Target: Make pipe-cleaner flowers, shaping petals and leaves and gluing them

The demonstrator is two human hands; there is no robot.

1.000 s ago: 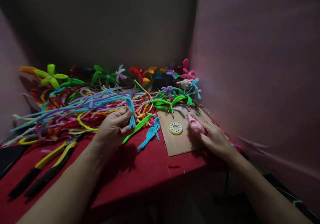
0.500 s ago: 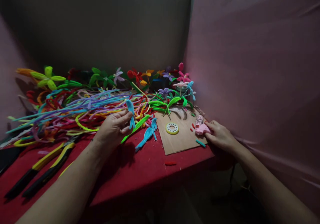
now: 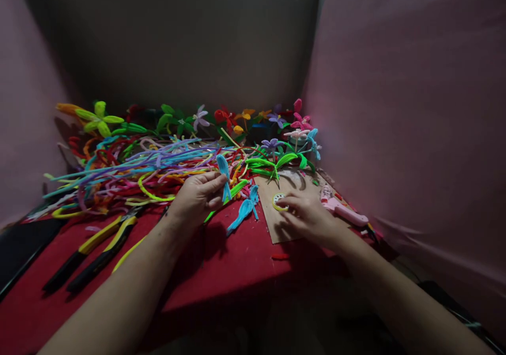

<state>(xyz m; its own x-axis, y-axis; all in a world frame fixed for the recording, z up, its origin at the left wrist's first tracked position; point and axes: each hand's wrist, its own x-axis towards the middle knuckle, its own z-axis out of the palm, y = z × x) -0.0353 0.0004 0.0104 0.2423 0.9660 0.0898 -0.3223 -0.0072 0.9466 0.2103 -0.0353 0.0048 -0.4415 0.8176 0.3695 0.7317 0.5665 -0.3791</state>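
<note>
Between the thumb and fingers of my left hand (image 3: 203,191) is a blue pipe-cleaner petal (image 3: 223,170), held upright above the table. My right hand (image 3: 310,215) is at a round yellow-rimmed disc with dark holes (image 3: 278,201), its fingertips closed at the disc's right side. That disc lies on a thin wooden board (image 3: 269,223). More blue pipe-cleaner petals (image 3: 244,211) rest on the red cloth between my hands. A pink glue gun (image 3: 348,212) lies to the right, beyond my right hand and apart from it.
Loose coloured pipe cleaners (image 3: 130,170) are heaped at the left and middle. Pipe-cleaner flowers (image 3: 98,118) stand along the back. Yellow-and-black pliers (image 3: 100,249) lie at the left. A red scrap (image 3: 280,257) sits near the table's front edge. Pink sheeting (image 3: 403,107) hangs on the right.
My right hand has let go of the pink glue gun and moved left to the disc. My left hand still holds the blue petal. The view has shifted slightly.
</note>
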